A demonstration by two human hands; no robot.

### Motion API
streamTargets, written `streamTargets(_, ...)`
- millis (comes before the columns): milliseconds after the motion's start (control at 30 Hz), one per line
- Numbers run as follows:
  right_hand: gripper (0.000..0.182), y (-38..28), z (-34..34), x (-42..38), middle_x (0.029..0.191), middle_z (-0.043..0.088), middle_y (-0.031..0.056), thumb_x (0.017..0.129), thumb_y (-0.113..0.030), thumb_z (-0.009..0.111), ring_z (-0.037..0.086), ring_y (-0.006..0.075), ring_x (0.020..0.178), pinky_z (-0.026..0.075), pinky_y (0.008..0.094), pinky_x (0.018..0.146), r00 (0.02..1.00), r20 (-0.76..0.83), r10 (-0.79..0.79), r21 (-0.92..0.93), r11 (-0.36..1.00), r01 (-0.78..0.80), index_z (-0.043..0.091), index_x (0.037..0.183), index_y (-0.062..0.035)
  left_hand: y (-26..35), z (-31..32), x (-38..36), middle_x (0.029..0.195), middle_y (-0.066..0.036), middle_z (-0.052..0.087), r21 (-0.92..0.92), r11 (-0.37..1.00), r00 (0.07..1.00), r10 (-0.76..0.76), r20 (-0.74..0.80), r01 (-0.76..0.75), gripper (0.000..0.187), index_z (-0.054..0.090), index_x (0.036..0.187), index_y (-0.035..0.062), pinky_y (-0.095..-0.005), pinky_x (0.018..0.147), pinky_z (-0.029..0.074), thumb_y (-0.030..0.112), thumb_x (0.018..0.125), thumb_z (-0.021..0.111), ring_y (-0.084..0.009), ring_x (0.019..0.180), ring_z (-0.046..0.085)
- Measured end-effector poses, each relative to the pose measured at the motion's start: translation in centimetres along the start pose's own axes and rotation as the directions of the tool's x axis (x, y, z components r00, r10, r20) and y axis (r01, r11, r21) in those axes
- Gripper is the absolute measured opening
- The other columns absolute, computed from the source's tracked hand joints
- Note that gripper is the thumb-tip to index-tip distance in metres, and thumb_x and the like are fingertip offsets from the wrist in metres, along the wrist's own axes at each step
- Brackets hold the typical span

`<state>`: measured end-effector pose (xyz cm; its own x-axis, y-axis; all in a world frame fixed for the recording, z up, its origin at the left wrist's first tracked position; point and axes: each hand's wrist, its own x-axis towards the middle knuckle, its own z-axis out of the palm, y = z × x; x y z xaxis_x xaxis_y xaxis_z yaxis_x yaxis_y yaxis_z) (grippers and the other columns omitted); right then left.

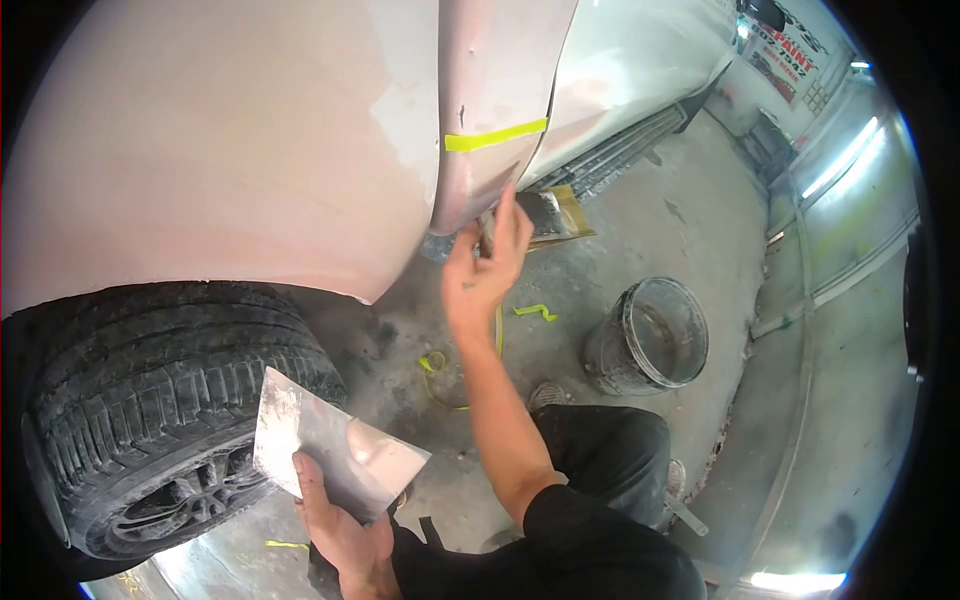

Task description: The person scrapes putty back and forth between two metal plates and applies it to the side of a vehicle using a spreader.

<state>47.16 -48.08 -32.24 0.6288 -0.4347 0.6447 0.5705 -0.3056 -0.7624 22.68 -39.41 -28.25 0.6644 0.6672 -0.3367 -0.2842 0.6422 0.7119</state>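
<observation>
My left hand grips a flat, shiny mixing plate by its lower edge, thumb on the front face. A smooth pinkish smear of putty lies on the plate, which is tilted beside the tire. My right hand reaches up to the lower end of a car body panel, with its fingers bent together at the surface. I cannot tell what is between those fingers. Just above them a strip of yellow tape crosses the panel, and a greyish smear shows below the tape.
The large tire sits close on the left beneath the fender. A dirty bucket stands on the concrete floor at right. Loose yellow tape and a cardboard piece lie near the panel. A scraper-like tool is beside my leg.
</observation>
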Motion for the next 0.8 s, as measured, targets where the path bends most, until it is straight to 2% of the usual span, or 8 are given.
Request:
streamTargets(67,0.063,0.2,-0.3,-1.3,0.123,0.054,0.0204,0.082,0.013,0.045,0.056,0.033,0.11,0.048,0.0356,0.088,0.999,0.031,-0.022,0.024,0.999,0.021,0.048,0.143,0.0,0.0,0.2,0.0,0.116,-0.013,0.061,-0.004,1.0,1.0,0.004,-0.001,-0.004,0.049,0.051,0.131,-0.0018,-0.0418,0.086,0.054,0.035,0.099,0.058,-0.0243,0.102,0.063)
streamTargets(100,0.06,0.4,-1.0,-1.1,0.121,0.055,0.0207,0.084,0.011,0.045,0.056,0.0326,0.11,0.047,0.0375,0.091,0.992,0.041,-0.122,-0.054,0.991,0.124,0.049,0.143,0.0007,-0.1,0.2,0.0,0.116,-0.013,0.061,-0.005,1.0,1.0,0.004,-0.001,-0.004,0.049,0.051,0.131,-0.0019,-0.042,0.086,0.054,0.035,0.099,0.058,-0.0243,0.102,0.063)
streamTargets(200,0.056,0.8,-2.1,0.3,0.12,0.056,0.0211,0.086,0.008,0.045,0.057,0.0324,0.109,0.045,0.0391,0.094,0.997,-0.047,-0.062,-0.06,0.996,0.059,0.049,0.142,0.001,0.0,-0.2,0.1,0.116,-0.013,0.061,0.016,1.0,0.999,-0.007,0.035,0.006,0.05,0.05,0.131,-0.0023,-0.0423,0.087,0.054,0.035,0.099,0.058,-0.0243,0.102,0.064)
streamTargets(233,0.054,1.3,-1.7,1.0,0.121,0.055,0.021,0.088,0.006,0.044,0.057,0.0328,0.11,0.044,0.0394,0.096,0.996,-0.088,0.03,0.08,0.997,-0.023,0.05,0.142,0.0003,0.1,-0.3,0.1,0.117,-0.013,0.061,0.027,1.0,0.998,-0.015,0.053,0.013,0.05,0.05,0.131,-0.0024,-0.0423,0.088,0.054,0.035,0.099,0.058,-0.0243,0.102,0.064)
streamTargets(433,0.058,-0.2,-0.9,1.6,0.126,0.05,0.021,0.088,0.008,0.043,0.055,0.0347,0.112,0.045,0.0404,0.095,1.0,-0.001,-0.02,-0.069,0.997,0.02,0.046,0.145,-0.0015,0.3,0.2,-0.2,0.118,-0.013,0.061,-0.006,1.0,1.0,-0.005,-0.013,0.005,0.05,0.05,0.133,-0.0026,-0.0423,0.089,0.054,0.035,0.1,0.058,-0.0243,0.103,0.063)
streamTargets(533,0.063,-0.8,0.1,-0.1,0.129,0.048,0.0227,0.085,0.009,0.048,0.053,0.0372,0.116,0.044,0.0421,0.098,0.999,0.019,-0.042,-0.044,0.998,0.042,0.044,0.146,-0.0018,0.5,-0.4,-0.1,0.12,-0.012,0.061,0.012,0.999,0.999,-0.03,-0.017,0.03,0.05,0.05,0.133,-0.0023,-0.0421,0.09,0.054,0.034,0.1,0.057,-0.0241,0.104,0.063)
streamTargets(633,0.068,-0.9,1.0,-1.8,0.13,0.046,0.0246,0.08,0.01,0.053,0.05,0.0396,0.119,0.044,0.0427,0.099,0.973,0.033,-0.229,-0.053,0.972,0.23,0.044,0.147,-0.0016,0.4,-0.6,0.0,0.12,-0.012,0.061,0.008,1.0,0.999,-0.026,-0.035,0.027,0.05,0.05,0.134,-0.0019,-0.0417,0.09,0.054,0.034,0.1,0.057,-0.024,0.105,0.063)
streamTargets(800,0.067,0.7,0.9,-3.6,0.131,0.048,0.0252,0.079,0.014,0.051,0.053,0.038,0.115,0.045,0.0384,0.098,0.922,0.131,-0.363,-0.102,0.921,0.377,0.046,0.145,0.0002,0.4,-0.7,0.0,0.121,-0.01,0.062,-0.007,0.999,0.999,-0.038,0.022,0.038,0.047,0.051,0.133,-0.0003,-0.0377,0.091,0.052,0.033,0.1,0.057,-0.0217,0.106,0.063)
